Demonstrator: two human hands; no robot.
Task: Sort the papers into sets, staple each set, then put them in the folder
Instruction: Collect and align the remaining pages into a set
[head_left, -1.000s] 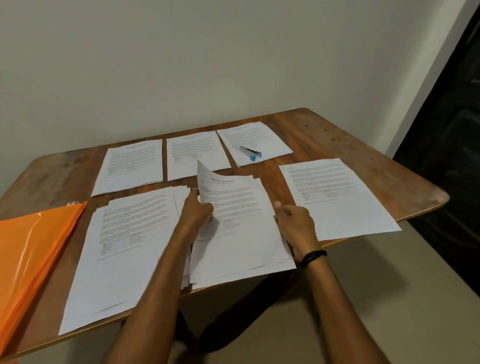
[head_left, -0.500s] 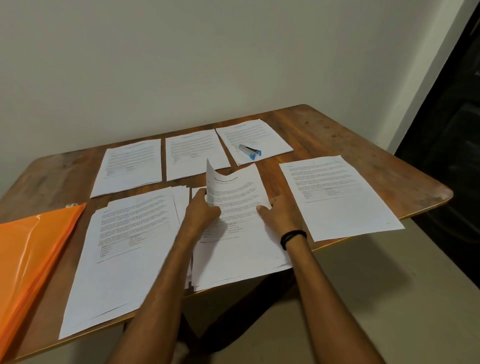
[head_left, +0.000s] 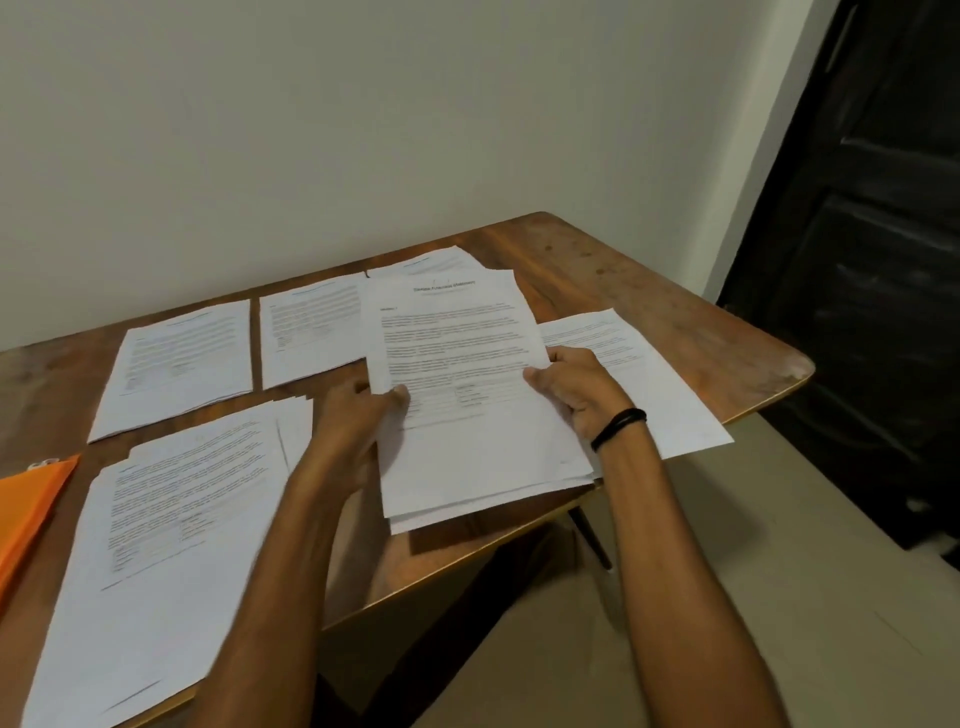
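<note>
the stack of papers (head_left: 467, 395) is held between both hands over the near edge of the counter (head_left: 623, 270), right of its middle. the left hand (head_left: 358, 415) grasps the stack's left edge, thumb on the printed top sheet and the other fingers hidden beneath. the right hand (head_left: 576, 389) grasps the right edge, its fingers curled round the paper. the sheets are not squared: several lower edges show stepped under the top one, and they hang out past the counter's near edge, with a shadow on the wood below. the top sheet carries a centred heading and blocks of text, too blurred to read. a black wristband (head_left: 618, 426) circles the right wrist.

just left of the left forearm lies a fanned pile (head_left: 171, 545) of printed sheets, running down to the near left corner, its edges spread at the top right. beyond that pile, at the left edge, a corner of the orange folder (head_left: 31, 499) lies flat on the counter. along the far edge lie a left sheet (head_left: 182, 364) and beside it a middle sheet (head_left: 311, 327), apart by a strip of bare wood. a third far sheet (head_left: 436, 260) shows only its top above the held stack. a right sheet (head_left: 649, 384) lies under the right hand's far side and reaches the counter's right edge.
</note>
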